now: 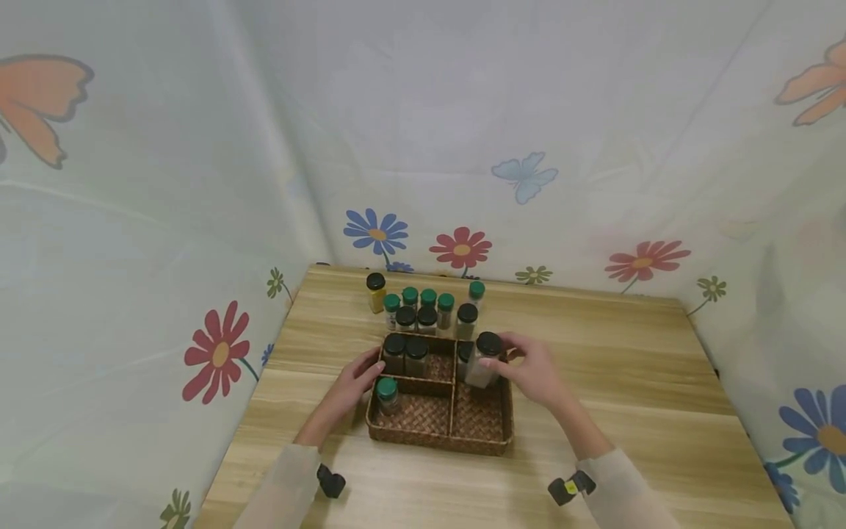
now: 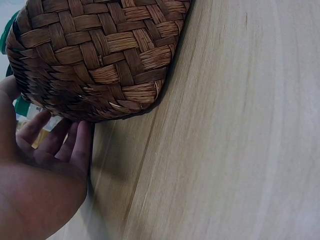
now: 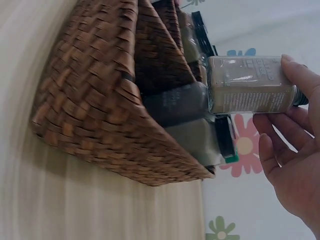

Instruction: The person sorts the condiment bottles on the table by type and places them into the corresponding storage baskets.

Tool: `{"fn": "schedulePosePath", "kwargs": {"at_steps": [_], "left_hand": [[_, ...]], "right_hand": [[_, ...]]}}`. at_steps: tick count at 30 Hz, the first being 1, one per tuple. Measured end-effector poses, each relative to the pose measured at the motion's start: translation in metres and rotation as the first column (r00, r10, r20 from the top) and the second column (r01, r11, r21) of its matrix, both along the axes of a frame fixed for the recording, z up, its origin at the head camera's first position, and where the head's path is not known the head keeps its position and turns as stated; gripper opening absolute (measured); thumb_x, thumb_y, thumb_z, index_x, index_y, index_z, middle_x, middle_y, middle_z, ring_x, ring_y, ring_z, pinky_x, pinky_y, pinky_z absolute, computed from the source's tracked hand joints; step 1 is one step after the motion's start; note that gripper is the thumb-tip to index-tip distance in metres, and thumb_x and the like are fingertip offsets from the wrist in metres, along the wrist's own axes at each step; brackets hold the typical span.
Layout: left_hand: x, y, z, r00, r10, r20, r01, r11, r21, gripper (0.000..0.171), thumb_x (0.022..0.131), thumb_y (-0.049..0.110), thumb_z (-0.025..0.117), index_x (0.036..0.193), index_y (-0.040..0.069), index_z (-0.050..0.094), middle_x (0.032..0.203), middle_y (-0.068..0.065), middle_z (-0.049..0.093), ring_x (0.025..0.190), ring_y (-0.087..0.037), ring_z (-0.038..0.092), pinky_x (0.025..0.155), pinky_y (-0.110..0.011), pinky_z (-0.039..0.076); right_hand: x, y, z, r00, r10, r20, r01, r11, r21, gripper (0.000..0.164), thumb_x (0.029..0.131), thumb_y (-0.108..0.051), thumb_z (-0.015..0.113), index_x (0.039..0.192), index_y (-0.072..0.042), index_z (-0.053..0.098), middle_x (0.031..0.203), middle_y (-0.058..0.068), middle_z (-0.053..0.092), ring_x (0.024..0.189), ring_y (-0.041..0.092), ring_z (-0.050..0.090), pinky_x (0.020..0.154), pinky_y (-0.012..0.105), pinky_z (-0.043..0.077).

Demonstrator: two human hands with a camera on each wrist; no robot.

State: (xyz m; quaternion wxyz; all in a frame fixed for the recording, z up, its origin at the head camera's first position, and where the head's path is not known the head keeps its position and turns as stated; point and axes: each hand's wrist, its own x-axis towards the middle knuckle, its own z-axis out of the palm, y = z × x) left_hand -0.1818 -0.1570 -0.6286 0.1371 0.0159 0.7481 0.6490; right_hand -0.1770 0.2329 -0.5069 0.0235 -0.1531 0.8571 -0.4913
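Note:
My right hand pinches a black-lidded glass spice jar between thumb and fingers, just over the right compartment of the woven basket. Pale brown powder and printed white lettering show on this jar in the right wrist view. Below it, a dark jar and a paler jar stand inside that compartment. At the basket's back left corner, my left hand grips the side, thumb at the rim and fingers against the outer wall. Two black-lidded jars fill part of the back left compartment; a green-lidded jar stands in the front left one.
Behind the basket stand several green-lidded jars, several black-lidded jars and a yellow-filled jar at the left. The wooden table meets a flowered curtain at the back and sides.

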Motion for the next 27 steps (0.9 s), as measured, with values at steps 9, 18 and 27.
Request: {"fn": "schedulePosePath", "kwargs": {"at_steps": [9,18,27], "left_hand": [[-0.001,0.0,0.0,1.0,0.006,-0.005,-0.006,1.0,-0.005,0.068,0.107,0.048,0.062,0.163,0.014,0.042,0.166,-0.015,0.042,0.152,-0.034,0.041,0.12,-0.055,0.039],[-0.003,0.0,-0.001,1.0,0.006,-0.002,-0.006,1.0,-0.001,0.068,0.107,0.047,0.062,0.163,0.013,0.042,0.165,-0.017,0.043,0.15,-0.036,0.042,0.119,-0.057,0.04],[-0.008,-0.002,-0.003,1.0,0.021,0.005,-0.021,1.0,0.004,0.067,0.106,0.048,0.064,0.161,0.015,0.045,0.163,-0.014,0.046,0.149,-0.032,0.045,0.118,-0.055,0.041]], "right_hand": [[0.014,-0.006,-0.016,0.999,-0.013,0.052,0.014,1.0,-0.024,0.048,0.088,-0.045,0.087,0.126,-0.017,0.075,0.112,-0.004,0.077,0.103,0.025,0.072,0.084,0.041,0.062],[0.029,-0.014,-0.029,0.996,-0.083,-0.033,0.084,0.995,0.046,0.063,0.086,-0.046,0.088,0.134,-0.009,0.072,0.119,0.003,0.076,0.111,0.026,0.071,0.095,0.057,0.058],[0.038,-0.028,-0.047,0.989,-0.105,-0.107,0.116,0.988,0.102,0.066,0.087,-0.042,0.088,0.139,-0.006,0.069,0.136,0.016,0.069,0.128,0.04,0.064,0.105,0.059,0.053]]}}
